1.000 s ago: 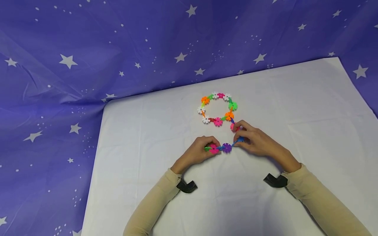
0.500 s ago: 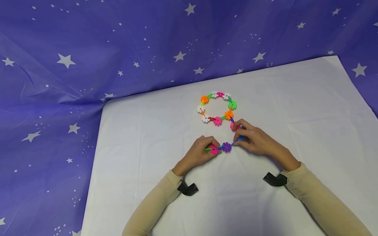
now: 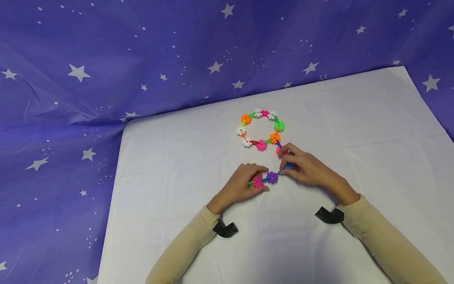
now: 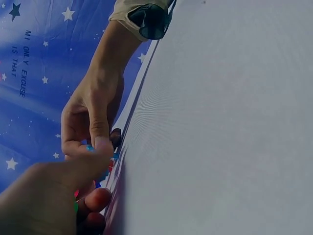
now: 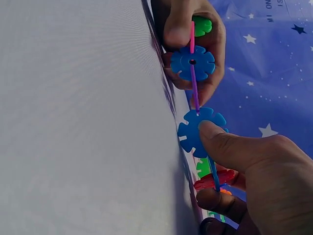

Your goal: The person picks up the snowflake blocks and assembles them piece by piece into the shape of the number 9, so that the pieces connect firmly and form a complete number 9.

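Observation:
A chain of slotted plastic flower discs lies on the white table. My right hand (image 3: 307, 167) pinches a blue flower disc (image 5: 190, 137) between thumb and fingers. Left of it, the chain passes through a purple disc (image 3: 272, 177) and a second blue disc (image 5: 181, 66) to a pink disc (image 3: 258, 182) and a green disc (image 5: 201, 27). Around that green and pink end sits my left hand (image 3: 242, 183), thumb and fingers spread apart. Beyond the right hand's fingertips, a partly covered pink disc (image 3: 279, 151) joins a closed ring of many-coloured discs (image 3: 274, 138).
White cloth (image 3: 170, 157) covers the table (image 3: 383, 177). A purple-blue curtain with white stars (image 3: 142, 59) hangs behind its back edge and along the left side. Black wrist mounts (image 3: 226, 229) stick out from the beige sleeves (image 3: 184, 248).
My left thumb and fingers have parted around the pink disc, which lay between them more closely before. The right hand keeps its pinch almost unmoved. The ring stays in place.

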`<move>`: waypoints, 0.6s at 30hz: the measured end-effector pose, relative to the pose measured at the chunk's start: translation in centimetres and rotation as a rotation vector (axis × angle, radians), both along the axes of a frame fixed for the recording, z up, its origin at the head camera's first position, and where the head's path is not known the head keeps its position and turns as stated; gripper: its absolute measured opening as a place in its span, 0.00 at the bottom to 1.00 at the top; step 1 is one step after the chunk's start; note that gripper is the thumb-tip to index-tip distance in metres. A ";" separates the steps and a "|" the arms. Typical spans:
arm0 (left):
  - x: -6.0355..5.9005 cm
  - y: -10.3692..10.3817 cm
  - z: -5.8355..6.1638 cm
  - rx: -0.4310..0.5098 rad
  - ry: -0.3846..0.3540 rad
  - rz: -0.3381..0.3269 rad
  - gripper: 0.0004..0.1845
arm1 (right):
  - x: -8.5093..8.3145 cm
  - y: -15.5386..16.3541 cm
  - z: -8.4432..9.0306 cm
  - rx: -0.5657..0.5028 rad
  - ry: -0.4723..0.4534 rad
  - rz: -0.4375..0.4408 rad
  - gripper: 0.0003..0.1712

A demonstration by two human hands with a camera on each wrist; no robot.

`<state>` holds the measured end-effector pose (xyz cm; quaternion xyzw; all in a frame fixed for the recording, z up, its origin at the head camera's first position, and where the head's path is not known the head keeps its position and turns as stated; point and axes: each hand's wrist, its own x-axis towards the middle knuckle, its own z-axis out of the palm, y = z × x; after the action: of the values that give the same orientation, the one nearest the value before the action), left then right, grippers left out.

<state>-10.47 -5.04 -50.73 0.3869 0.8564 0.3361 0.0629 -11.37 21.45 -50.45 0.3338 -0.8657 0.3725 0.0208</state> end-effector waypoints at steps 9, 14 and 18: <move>0.2 0.3 -0.4 -0.022 0.084 0.017 0.21 | 0.1 0.0 -0.2 0.003 -0.031 -0.007 0.13; 0.3 0.6 -0.5 0.003 0.152 0.038 0.18 | 0.0 0.0 -0.3 -0.030 -0.031 0.010 0.13; 0.3 0.7 -0.5 0.001 0.173 0.035 0.18 | -0.1 -0.1 -0.4 -0.067 -0.024 0.023 0.12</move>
<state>-10.14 -4.32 -51.23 0.3996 0.8651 0.3028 -0.0171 -11.45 21.35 -50.89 0.3384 -0.8489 0.4056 0.0173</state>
